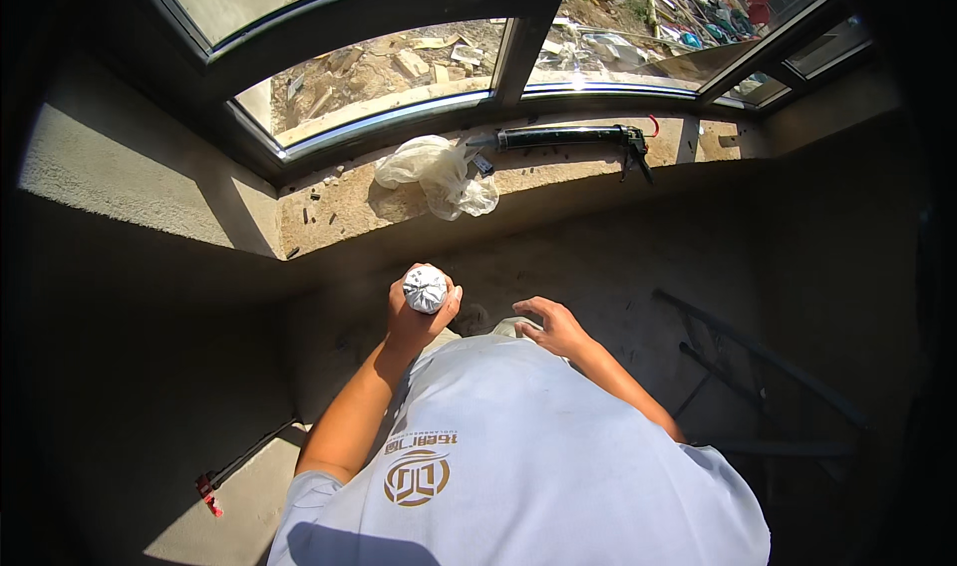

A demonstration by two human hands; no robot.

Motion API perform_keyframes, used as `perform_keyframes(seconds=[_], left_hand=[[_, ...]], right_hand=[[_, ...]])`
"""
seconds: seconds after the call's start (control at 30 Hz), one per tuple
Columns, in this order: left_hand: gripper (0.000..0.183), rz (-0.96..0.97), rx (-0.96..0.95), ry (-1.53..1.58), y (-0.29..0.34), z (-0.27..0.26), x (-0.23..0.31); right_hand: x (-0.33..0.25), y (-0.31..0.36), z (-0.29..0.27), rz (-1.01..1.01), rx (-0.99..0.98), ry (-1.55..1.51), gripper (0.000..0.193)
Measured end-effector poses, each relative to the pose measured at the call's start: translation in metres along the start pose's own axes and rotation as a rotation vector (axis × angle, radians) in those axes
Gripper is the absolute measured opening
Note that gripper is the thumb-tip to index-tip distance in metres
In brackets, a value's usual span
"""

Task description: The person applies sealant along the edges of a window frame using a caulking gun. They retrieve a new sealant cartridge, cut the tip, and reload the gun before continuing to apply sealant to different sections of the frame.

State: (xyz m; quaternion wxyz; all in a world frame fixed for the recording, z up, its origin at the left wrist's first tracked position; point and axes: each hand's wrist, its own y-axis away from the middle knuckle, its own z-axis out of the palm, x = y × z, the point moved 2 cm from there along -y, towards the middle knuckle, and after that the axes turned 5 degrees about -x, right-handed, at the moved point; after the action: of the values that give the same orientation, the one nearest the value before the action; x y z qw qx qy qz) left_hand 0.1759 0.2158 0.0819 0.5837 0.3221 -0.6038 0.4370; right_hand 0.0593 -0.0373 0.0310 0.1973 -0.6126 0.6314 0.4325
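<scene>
My left hand (404, 322) is wrapped round a silvery foil sealant sausage (425, 289), whose gathered, crimped end faces up. The rest of the sausage is hidden in my grip. To the right, my right hand (560, 329) hovers by my body with its fingers apart, and nothing shows in it. Beyond both hands, a black caulking gun (558, 137) lies along the window sill, its trigger end to the right with a red hook. Against its left end rests a crumpled, translucent white plastic bag (436, 175).
A dark-framed window (513, 57) rises behind the concrete sill (588, 162), where small dark bits lie scattered. At the lower left is a dark rod-like tool with a red end (207, 491). A metal ladder-like frame (758, 352) stands in shadow on the right.
</scene>
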Motion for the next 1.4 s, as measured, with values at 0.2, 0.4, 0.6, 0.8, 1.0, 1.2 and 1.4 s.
perform_keyframes(seconds=[0.2,0.4,0.6,0.8,1.0,1.2,1.4], left_hand=[[0.025,0.092,-0.205,-0.066,-0.084,0.017,-0.009],[0.019,-0.054,-0.284,0.049,-0.131,0.038,0.000],[0.022,0.111,-0.265,-0.230,-0.170,0.049,0.019],[0.051,0.038,-0.242,-0.253,-0.180,0.046,0.033],[0.081,-0.082,-0.228,-0.371,-0.186,-0.072,-0.001],[0.099,-0.731,0.234,-0.978,-0.209,-0.275,-0.130],[0.103,-0.872,0.220,-1.160,-0.249,-0.283,-0.187]], right_hand=[[-0.050,-0.069,-0.049,-0.001,0.066,0.106,0.043],[-0.085,-0.122,-0.066,-0.282,-0.007,-0.220,0.076],[-0.081,-0.173,-0.081,-0.276,-0.164,-0.534,0.035],[-0.062,-0.198,-0.090,-0.416,-0.232,-0.613,0.051],[-0.058,-0.201,-0.091,-0.337,-0.044,-0.604,0.034],[-0.059,-0.178,-0.091,-0.216,0.267,-0.572,0.041],[-0.071,-0.161,-0.070,-0.086,0.414,-0.660,0.038]])
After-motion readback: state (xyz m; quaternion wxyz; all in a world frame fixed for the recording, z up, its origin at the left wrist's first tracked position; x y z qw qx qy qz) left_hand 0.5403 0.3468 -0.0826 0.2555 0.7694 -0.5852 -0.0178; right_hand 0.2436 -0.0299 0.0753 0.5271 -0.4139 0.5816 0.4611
